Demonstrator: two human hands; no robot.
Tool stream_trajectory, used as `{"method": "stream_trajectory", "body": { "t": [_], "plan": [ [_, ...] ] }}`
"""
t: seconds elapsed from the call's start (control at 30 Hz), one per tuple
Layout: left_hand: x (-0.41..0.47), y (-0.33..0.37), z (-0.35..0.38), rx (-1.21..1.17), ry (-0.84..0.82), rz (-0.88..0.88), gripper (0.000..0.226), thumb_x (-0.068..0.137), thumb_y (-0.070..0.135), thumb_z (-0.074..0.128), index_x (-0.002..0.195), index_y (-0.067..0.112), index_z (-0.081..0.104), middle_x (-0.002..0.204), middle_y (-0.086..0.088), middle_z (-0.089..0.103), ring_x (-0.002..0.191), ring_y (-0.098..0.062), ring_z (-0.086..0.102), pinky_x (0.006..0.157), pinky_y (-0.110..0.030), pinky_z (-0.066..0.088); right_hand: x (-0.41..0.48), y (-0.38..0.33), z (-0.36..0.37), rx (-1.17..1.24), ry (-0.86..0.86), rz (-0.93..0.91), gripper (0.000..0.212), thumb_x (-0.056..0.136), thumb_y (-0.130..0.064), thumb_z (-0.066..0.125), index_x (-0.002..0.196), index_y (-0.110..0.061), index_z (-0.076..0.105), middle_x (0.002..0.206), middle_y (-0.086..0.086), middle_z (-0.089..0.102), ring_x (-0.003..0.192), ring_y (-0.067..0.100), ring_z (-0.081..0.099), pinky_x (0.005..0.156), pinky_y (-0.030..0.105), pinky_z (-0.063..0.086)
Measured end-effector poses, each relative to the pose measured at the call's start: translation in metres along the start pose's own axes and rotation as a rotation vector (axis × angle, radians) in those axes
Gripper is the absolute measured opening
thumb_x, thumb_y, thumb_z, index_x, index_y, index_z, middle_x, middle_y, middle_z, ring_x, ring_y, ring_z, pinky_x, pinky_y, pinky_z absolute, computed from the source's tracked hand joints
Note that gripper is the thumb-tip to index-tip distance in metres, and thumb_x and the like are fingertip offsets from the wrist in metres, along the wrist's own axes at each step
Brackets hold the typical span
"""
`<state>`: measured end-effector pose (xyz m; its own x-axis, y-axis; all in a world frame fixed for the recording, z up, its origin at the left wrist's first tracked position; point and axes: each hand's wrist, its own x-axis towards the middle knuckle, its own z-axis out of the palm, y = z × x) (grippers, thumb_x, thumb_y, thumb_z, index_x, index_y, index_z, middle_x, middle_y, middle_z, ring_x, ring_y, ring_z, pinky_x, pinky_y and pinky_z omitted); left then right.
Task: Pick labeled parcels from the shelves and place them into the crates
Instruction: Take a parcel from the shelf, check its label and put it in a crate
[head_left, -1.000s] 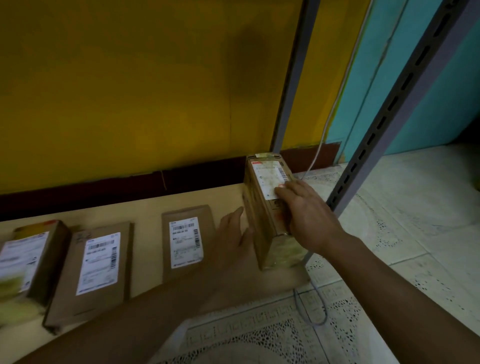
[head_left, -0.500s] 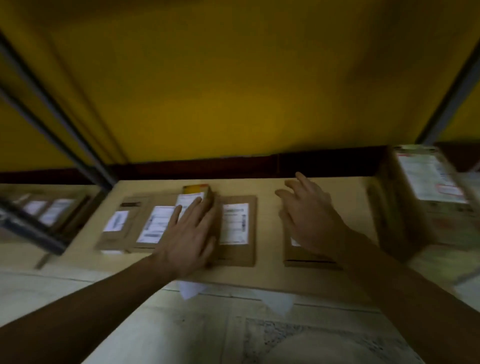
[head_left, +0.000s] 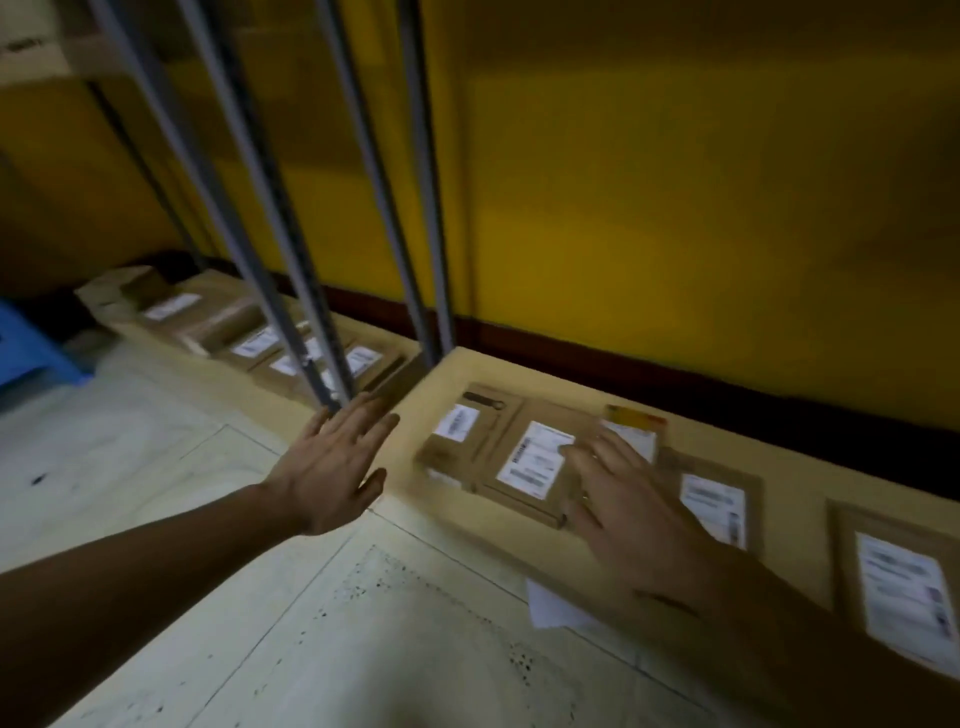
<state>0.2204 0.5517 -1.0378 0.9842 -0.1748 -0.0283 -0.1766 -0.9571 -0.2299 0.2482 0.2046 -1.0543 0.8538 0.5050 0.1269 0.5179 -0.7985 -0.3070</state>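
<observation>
My left hand and right hand hover spread and empty; the flat parcel looks light and stiff, so I'd pinch its near edge.

Your right hand, fingers spread, hovers over the labeled parcel's right edge; your left hand is spread left of it.

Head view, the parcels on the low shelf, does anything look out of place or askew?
One thing: a white paper slip pokes out below the front edge of the shelf, near the right hand. The parcels lie flat, labels up; blur hides finer detail.
</observation>
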Motion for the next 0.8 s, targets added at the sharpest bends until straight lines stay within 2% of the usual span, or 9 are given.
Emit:
{"method": "stream_trajectory", "body": {
  "t": [0.1, 0.23, 0.3, 0.37, 0.43, 0.5, 0.57, 0.7, 0.8],
  "plan": [
    [-0.006, -0.059, 0.014, -0.018, -0.006, -0.044, 0.078, 0.092, 0.060, 0.020, 0.159, 0.020, 0.025, 0.166, -0.012, 0.024, 0.155, -0.030, 0.016, 0.122, -0.056, 0.022, 0.042, -0.051, 0.010, 0.086, 0.010, 0.004, 0.044, 0.103, -0.032, 0.049, 0.145, -0.028, 0.041, 0.142, -0.008, 0.046, 0.134, 0.010, 0.039, 0.109, 0.031, 0.036],
    [-0.003, -0.138, 0.036, 0.000, -0.046, -0.074, 0.073, 0.099, 0.054, 0.027, 0.162, 0.021, 0.009, 0.169, -0.011, 0.008, 0.157, -0.028, 0.004, 0.125, -0.053, 0.014, 0.109, -0.140, 0.036, 0.188, -0.010, -0.028, 0.046, 0.103, -0.033, 0.049, 0.148, -0.028, 0.042, 0.142, -0.012, 0.047, 0.124, -0.001, 0.039, 0.096, 0.019, 0.029],
    [-0.002, -0.179, 0.049, -0.038, -0.053, -0.129, 0.072, 0.102, 0.052, 0.032, 0.162, 0.020, 0.008, 0.170, -0.012, 0.005, 0.157, -0.028, 0.001, 0.125, -0.052, 0.012, 0.145, -0.186, 0.050, 0.151, -0.089, -0.098, 0.048, 0.103, -0.036, 0.045, 0.150, -0.023, 0.042, 0.145, -0.009, 0.046, 0.127, 0.002, 0.042, 0.097, 0.017, 0.027],
    [-0.009, -0.222, 0.058, -0.078, -0.045, -0.168, 0.072, 0.102, 0.052, 0.033, 0.162, 0.020, 0.009, 0.170, -0.012, 0.006, 0.157, -0.029, 0.002, 0.125, -0.052, 0.012, 0.182, -0.226, 0.063, 0.082, -0.171, -0.152, 0.062, 0.096, -0.049, 0.028, 0.146, -0.017, 0.047, 0.144, -0.003, 0.049, 0.131, 0.011, 0.046, 0.100, 0.015, 0.026],
    [-0.018, -0.267, 0.059, -0.104, -0.046, -0.217, 0.072, 0.102, 0.051, 0.031, 0.162, 0.019, 0.007, 0.170, -0.011, 0.003, 0.157, -0.028, 0.000, 0.126, -0.051, 0.010, 0.214, -0.261, 0.066, 0.045, -0.200, -0.164, 0.071, 0.090, -0.050, 0.021, 0.143, -0.013, 0.049, 0.144, 0.001, 0.050, 0.133, 0.017, 0.046, 0.104, 0.019, 0.029],
    [-0.034, -0.308, 0.056, -0.152, -0.060, -0.288, 0.071, 0.103, 0.051, 0.030, 0.162, 0.019, 0.005, 0.170, -0.010, 0.002, 0.157, -0.027, -0.002, 0.126, -0.051, 0.011, 0.244, -0.297, 0.064, 0.010, -0.229, -0.177, 0.055, 0.097, -0.037, 0.041, 0.147, -0.013, 0.044, 0.146, 0.002, 0.047, 0.135, 0.021, 0.043, 0.108, 0.027, 0.034],
    [-0.055, -0.344, 0.052, -0.191, -0.080, -0.355, 0.072, 0.104, 0.051, 0.030, 0.162, 0.020, 0.003, 0.170, -0.009, 0.003, 0.157, -0.026, -0.002, 0.126, -0.051, 0.013, 0.270, -0.332, 0.066, -0.031, -0.252, -0.234, 0.054, 0.099, -0.027, 0.053, 0.149, -0.012, 0.040, 0.149, 0.004, 0.044, 0.137, 0.022, 0.041, 0.110, 0.033, 0.034],
    [-0.081, -0.407, 0.046, -0.181, -0.136, -0.420, 0.074, 0.104, 0.052, 0.031, 0.162, 0.020, 0.000, 0.170, -0.008, 0.000, 0.157, -0.026, -0.002, 0.126, -0.051, 0.013, 0.323, -0.383, 0.078, -0.103, -0.277, -0.320, 0.046, 0.100, -0.033, 0.047, 0.142, -0.016, 0.039, 0.137, 0.001, 0.046, 0.122, 0.019, 0.045, 0.093, 0.033, 0.038],
    [-0.078, -0.444, 0.047, -0.215, -0.119, -0.469, 0.075, 0.103, 0.053, 0.033, 0.162, 0.020, 0.001, 0.170, -0.009, 0.003, 0.157, -0.025, 0.001, 0.126, -0.052, 0.014, 0.358, -0.400, 0.090, -0.117, -0.276, -0.312, 0.045, 0.098, -0.032, 0.049, 0.140, -0.016, 0.040, 0.135, 0.003, 0.046, 0.121, 0.019, 0.043, 0.099, 0.034, 0.041]
  ]
}}
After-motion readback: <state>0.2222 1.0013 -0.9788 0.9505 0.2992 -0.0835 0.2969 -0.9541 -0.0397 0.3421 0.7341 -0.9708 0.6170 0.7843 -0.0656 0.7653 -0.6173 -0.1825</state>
